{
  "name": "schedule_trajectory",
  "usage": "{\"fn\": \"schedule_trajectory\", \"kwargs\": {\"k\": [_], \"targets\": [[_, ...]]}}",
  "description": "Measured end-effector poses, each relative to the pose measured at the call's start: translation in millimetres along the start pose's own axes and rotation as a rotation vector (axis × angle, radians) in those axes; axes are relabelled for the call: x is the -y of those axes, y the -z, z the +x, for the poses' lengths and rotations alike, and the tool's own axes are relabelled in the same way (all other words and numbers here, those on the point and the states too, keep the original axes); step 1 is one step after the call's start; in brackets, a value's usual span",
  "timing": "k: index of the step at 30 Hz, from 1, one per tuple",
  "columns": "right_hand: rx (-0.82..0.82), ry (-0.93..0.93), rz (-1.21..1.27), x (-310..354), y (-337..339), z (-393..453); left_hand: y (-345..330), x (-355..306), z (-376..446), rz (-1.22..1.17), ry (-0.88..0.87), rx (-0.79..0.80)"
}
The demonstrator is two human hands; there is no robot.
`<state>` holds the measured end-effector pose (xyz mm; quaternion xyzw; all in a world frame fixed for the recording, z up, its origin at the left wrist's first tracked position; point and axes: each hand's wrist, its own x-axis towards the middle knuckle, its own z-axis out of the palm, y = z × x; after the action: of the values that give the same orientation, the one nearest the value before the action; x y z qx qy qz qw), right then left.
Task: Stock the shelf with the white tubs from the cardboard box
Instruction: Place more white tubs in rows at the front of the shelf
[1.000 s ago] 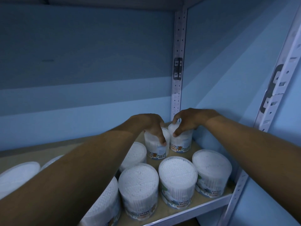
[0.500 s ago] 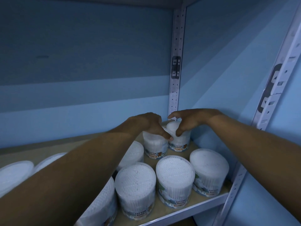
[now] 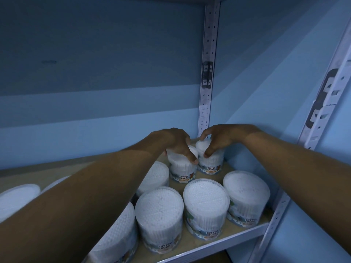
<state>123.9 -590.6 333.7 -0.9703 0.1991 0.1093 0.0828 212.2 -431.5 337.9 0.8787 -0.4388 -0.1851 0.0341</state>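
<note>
Two hands reaching to the back right corner of the shelf point(image 3: 224, 242), each on its own white tub. Left hand point(image 3: 171, 141) clamped from above over the left rear tub point(image 3: 183, 168), fingers curled down its far side and thumb pressed on the near edge at about 5 o'clock of the lid. Right hand point(image 3: 218, 139) gripping the right rear tub point(image 3: 210, 162), thumb down the near side at 7 o'clock, fingers curled over the lid toward 11 o'clock. Both rear tubs upright, side by side and touching or nearly so, at 12 o'clock of the front row, close against the perforated corner post point(image 3: 207, 76). Nearer the edge, three more tubs: front left tub point(image 3: 159, 213), front middle tub point(image 3: 206, 204), front right tub point(image 3: 247, 194), all upright, packed with cotton buds, labels reading COTTON BUDS. Further tubs at 8 and 9 o'clock, partly hidden under the left forearm. Blue wall point(image 3: 95, 73) behind. Cardboard box not in view.
</note>
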Motion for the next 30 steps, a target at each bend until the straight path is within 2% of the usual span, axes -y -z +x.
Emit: {"fn": "schedule_trajectory", "kwargs": {"k": [7, 12, 30], "targets": [[0.03, 0.016, 0.01, -0.1, 0.7, -2.3, 0.6, -4.6, -2.8, 0.063, 0.041, -0.046], [-0.013, 0.009, 0.012, 1.2, -0.2, -2.0, 4.4, -2.3, -1.9, -0.01, 0.029, 0.022], [0.053, 0.042, -0.062, 6.7, 2.5, -6.2, 2.0, -1.0, 0.6, 0.004, 0.012, -0.001]]}}
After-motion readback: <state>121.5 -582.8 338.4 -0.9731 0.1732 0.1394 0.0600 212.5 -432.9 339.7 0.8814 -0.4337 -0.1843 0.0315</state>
